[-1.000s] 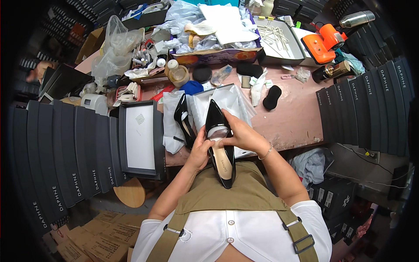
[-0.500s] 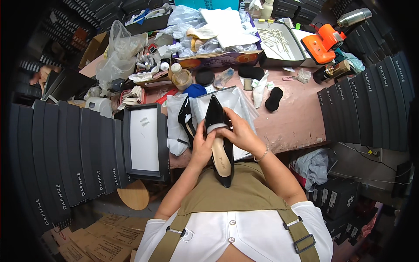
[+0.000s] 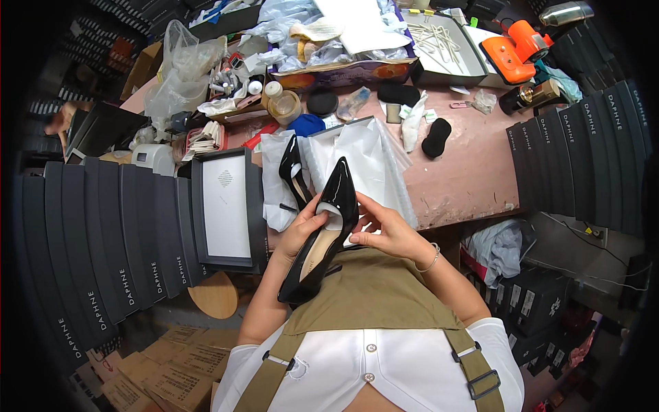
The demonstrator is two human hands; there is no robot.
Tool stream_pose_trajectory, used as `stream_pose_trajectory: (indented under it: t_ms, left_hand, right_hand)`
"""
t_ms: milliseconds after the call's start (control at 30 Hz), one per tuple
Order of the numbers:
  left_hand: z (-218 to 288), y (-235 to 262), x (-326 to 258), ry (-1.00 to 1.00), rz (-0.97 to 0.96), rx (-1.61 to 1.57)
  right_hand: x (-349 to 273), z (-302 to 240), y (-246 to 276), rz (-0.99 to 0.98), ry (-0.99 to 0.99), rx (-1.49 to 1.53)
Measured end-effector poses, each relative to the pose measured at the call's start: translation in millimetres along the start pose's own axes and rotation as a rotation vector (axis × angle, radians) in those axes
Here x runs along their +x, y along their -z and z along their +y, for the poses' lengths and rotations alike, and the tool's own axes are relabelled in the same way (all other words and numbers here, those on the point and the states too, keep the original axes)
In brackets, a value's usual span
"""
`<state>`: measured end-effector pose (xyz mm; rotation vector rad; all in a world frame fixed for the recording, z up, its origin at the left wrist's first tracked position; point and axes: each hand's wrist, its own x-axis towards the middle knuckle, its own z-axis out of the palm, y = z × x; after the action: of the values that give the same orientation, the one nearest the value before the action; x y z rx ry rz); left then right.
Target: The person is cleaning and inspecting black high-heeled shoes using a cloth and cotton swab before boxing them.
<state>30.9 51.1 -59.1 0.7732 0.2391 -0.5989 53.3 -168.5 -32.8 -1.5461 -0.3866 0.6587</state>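
The black shoe (image 3: 322, 240) is held near the apron (image 3: 371, 288), its toe pointed toward the white paper (image 3: 360, 151) on the counter (image 3: 463, 192). Its left side is gripped by the left hand (image 3: 300, 230), the thumb laid into the opening; the right hand (image 3: 391, 230) is loosely spread beside it, and whether contact is made cannot be told. With support seemingly left to one hand, the shoe could be twisted loose and dropped. The glossy upper could be smudged by fingertips or scratched by the bracelet (image 3: 434, 255).
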Motion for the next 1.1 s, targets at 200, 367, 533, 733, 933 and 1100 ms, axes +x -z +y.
stream_pose_trajectory:
  t_ms: [200, 367, 533, 733, 933, 1100]
  left_hand:
    - [2.1, -3.1, 0.0, -0.025, -0.006, 0.151]
    - [5.0, -12.6, -1.5, -0.032, 0.006, 0.253]
    - [9.5, -24.8, 4.0, -0.139, 0.000, 0.492]
    - [5.9, -38.5, 32.9, -0.306, 0.035, 0.552]
    - [2.2, -59.8, 55.7, -0.427, 0.199, 0.388]
    - [-13.6, -70.6, 56.6, -0.447, 0.252, 0.396]
  right_hand:
    - [-6.2, -1.5, 1.5, -0.002, -0.009, 0.043]
    - [-8.6, -0.2, 4.8, -0.018, -0.019, 0.086]
    - [-10.8, 6.5, 14.6, -0.047, -0.055, 0.138]
    - [3.9, 25.6, 69.5, 0.123, -0.115, 0.253]
    - [50.8, 142.8, 233.8, 1.005, -0.080, -0.761]
    - [69.3, 197.6, 255.3, 0.916, -0.307, -0.879]
